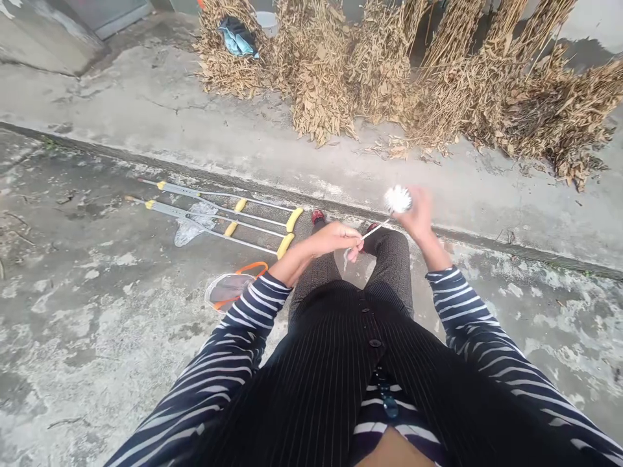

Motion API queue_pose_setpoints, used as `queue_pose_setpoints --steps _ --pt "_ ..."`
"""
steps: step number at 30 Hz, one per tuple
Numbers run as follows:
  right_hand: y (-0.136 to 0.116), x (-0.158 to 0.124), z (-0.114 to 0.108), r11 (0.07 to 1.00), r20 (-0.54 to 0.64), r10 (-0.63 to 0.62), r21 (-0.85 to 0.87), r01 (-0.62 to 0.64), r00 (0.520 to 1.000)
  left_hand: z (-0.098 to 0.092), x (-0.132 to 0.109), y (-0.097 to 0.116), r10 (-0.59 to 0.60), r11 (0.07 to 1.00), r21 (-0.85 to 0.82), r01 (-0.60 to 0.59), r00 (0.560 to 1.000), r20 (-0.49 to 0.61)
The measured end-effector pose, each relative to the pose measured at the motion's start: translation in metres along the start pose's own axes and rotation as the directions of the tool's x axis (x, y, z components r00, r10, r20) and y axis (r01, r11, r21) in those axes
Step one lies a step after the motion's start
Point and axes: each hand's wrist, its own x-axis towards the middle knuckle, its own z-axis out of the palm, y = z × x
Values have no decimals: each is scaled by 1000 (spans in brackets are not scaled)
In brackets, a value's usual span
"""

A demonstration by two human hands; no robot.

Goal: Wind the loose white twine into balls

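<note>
A white brush (398, 198) with a round, bristly head is held in front of my lap, its thin white handle slanting down to the left. My left hand (341, 239) is closed around the lower end of that handle. Something small and translucent hangs below these fingers, too unclear to name. Up at the bristly head, my right hand (416, 211) curls against it, blurred by motion and with its fingertips partly hidden.
Two crutches (219, 220) with yellow pads lie on the concrete to the left, over a clear plastic bag (193, 224). An orange-trimmed mesh bag (228, 290) is near my left forearm. Dried plant bundles (321, 78) line the raised ledge, a blue cloth (238, 39) on one.
</note>
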Motion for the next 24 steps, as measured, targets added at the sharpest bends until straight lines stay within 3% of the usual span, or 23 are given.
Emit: queue_pose_setpoints --steps 2,5,9,13,15,17,21,24 --pt "13 -19 22 979 82 15 -203 2 997 -9 3 22 19 998 57 -18 1000 -16" --pt "18 -43 38 971 302 -5 -227 77 953 -32 15 41 71 990 129 -57 992 -106" --pt "4 -53 23 998 477 -62 53 41 877 -64 31 41 111 981 180 -71 968 -226" --pt "-18 -51 0 898 577 -18 368 -240 817 -69 46 24 121 980 179 -86 973 -197" --pt "-27 -51 -7 819 571 22 460 -343 820 -61 54 8 136 987 115 -117 975 -174" --pt "-37 -51 -11 782 522 33 517 -347 852 -48 62 -12 131 991 21 -130 970 -204" --pt "-55 -43 -23 812 376 2 540 -220 927 -27 69 -49 77 981 -157 -118 966 -246" --pt "-72 -32 -37 857 282 5 493 -149 959 -20 65 -63 37 977 -195 -82 975 -220"
